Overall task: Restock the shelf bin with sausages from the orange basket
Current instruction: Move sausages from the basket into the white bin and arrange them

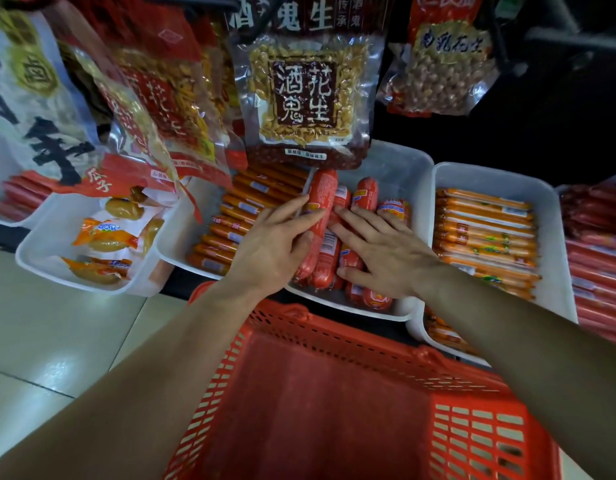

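A white shelf bin (402,174) holds several fat red sausages (367,195) lying side by side. My left hand (275,247) grips one long red sausage (322,199) at the left side of the pile, its fingers curled around it. My right hand (382,251) lies flat on the sausages beside it, fingers spread, pressing on them. The orange basket (334,393) stands right below the bin, in front of me; its visible floor shows no sausages.
Thin orange sausages (237,223) fill the bin to the left, and more (483,237) the white bin to the right. Red packs (597,265) lie far right. Peanut bags (306,98) hang low over the bins. Yellow snack packs (105,237) sit in a left bin.
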Action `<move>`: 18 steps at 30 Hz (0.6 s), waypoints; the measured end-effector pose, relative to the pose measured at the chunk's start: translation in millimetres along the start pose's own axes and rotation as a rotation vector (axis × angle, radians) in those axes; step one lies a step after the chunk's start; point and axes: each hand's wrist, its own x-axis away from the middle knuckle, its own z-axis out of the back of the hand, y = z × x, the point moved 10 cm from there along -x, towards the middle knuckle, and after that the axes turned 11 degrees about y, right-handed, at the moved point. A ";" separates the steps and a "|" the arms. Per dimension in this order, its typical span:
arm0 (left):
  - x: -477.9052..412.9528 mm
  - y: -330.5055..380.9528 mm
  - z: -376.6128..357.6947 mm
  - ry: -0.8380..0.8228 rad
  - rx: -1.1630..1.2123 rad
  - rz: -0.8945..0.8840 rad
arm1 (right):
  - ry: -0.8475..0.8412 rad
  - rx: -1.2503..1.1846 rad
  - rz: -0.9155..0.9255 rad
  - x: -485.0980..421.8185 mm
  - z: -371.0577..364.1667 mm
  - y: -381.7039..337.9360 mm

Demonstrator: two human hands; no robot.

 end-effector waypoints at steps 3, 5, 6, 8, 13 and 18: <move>-0.7 3.5 0.1 -0.009 -0.039 0.002 | -0.008 0.015 -0.048 5.2 -0.6 6.1; 0.8 2.4 0.3 -0.019 -0.062 0.029 | 0.022 0.013 -0.064 13.3 4.4 12.8; 1.6 3.0 1.0 -0.017 -0.073 0.034 | 0.039 0.013 -0.084 19.5 8.2 17.8; 1.2 5.3 4.1 0.002 -0.087 0.038 | 0.053 0.010 -0.143 32.1 13.8 29.7; 0.2 3.4 4.8 0.022 -0.065 0.072 | 0.142 -0.049 -0.199 16.9 40.8 31.2; 2.0 1.3 5.3 0.047 -0.083 0.080 | 0.003 -0.099 -0.074 -19.6 10.0 -2.7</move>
